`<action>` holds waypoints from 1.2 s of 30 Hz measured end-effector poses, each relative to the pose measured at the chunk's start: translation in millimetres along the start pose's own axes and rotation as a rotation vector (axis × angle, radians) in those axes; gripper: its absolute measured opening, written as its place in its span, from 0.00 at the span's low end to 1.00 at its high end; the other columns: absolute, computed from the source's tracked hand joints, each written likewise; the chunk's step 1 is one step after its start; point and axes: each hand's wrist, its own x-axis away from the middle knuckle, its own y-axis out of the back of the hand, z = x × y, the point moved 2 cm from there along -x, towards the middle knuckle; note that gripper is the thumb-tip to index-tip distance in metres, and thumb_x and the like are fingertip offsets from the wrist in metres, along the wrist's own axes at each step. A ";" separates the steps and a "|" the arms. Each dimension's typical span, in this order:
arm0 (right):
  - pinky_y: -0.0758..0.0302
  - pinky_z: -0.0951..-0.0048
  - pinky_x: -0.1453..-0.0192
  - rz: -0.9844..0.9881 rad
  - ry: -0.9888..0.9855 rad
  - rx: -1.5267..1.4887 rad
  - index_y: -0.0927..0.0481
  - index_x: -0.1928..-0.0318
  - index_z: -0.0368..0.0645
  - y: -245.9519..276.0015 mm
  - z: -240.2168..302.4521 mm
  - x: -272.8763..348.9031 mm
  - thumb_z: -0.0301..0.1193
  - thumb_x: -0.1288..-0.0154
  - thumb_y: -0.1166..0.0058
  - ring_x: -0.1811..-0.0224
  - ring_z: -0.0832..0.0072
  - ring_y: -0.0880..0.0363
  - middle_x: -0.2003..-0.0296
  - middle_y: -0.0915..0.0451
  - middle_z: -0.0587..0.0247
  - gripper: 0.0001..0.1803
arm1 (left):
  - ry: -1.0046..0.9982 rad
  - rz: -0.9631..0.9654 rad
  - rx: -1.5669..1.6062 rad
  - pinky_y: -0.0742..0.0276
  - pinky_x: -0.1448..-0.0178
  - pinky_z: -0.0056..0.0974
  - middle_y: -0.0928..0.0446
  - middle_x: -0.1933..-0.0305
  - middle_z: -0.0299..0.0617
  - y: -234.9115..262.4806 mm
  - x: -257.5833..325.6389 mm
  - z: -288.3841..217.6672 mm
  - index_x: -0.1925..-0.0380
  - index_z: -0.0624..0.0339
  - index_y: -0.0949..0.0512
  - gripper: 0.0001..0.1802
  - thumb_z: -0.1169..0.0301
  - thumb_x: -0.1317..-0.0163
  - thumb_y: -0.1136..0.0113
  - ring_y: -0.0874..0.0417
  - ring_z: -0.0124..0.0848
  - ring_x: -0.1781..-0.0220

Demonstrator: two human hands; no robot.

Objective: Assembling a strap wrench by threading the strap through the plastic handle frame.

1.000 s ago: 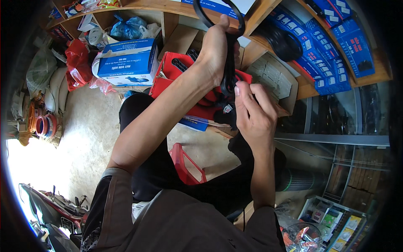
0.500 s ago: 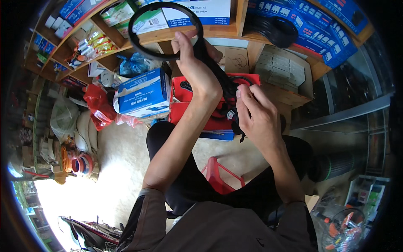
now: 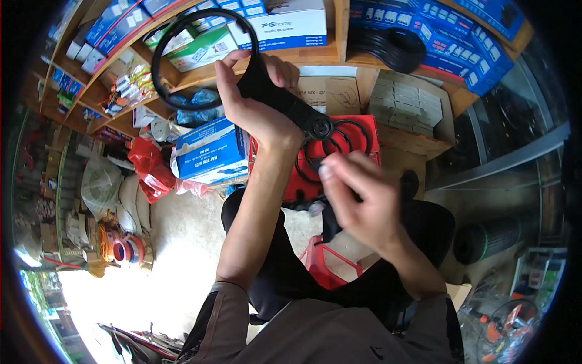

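Note:
My left hand is wrapped round the neck of a black ring-shaped frame with a tapered arm. Its open hoop rises to the upper left, and the arm ends in a round pivot at the lower right. Below that pivot, my right hand is closed in a pinch, blurred by motion, with a small dark piece at the fingertips that I cannot make out. Black thin loops lie on a red box behind the right hand. A dark strip hangs under the right fingers, partly hidden.
A blue and white carton stands left of the red box, beside a red plastic bag. Wooden shelves with boxes and a black cable coil run across the back. A red stool stands between my legs.
My left hand has carried the ring frame leftward, its arm swinging away from my right hand. The right hand has come down toward me, and the loops on the red box show more.

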 end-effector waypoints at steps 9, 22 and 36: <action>0.25 0.78 0.58 -0.218 -0.587 -0.796 0.13 0.48 0.32 25.1 -26.3 -8.3 0.30 0.30 0.33 0.64 0.80 0.18 0.65 0.15 0.63 0.15 | 0.324 0.210 0.355 0.40 0.69 0.38 0.33 0.81 0.40 9.8 -7.3 2.7 0.55 0.53 0.22 0.26 0.46 0.18 0.64 0.38 0.32 0.79; 0.25 0.76 0.56 -0.149 -0.522 -0.657 0.15 0.46 0.29 20.8 -31.0 -15.1 0.29 0.28 0.36 0.64 0.78 0.19 0.66 0.15 0.61 0.16 | 0.489 0.038 0.159 0.43 0.71 0.35 0.34 0.81 0.39 6.3 14.4 8.3 0.56 0.55 0.22 0.24 0.51 0.18 0.62 0.38 0.29 0.79; 0.24 0.70 0.63 0.025 0.219 0.214 0.15 0.56 0.32 12.2 -7.9 -19.7 0.17 0.35 0.35 0.69 0.68 0.19 0.68 0.18 0.57 0.08 | 0.557 0.303 0.396 0.39 0.67 0.36 0.33 0.81 0.39 3.6 14.0 13.2 0.53 0.56 0.23 0.26 0.49 0.18 0.65 0.38 0.29 0.78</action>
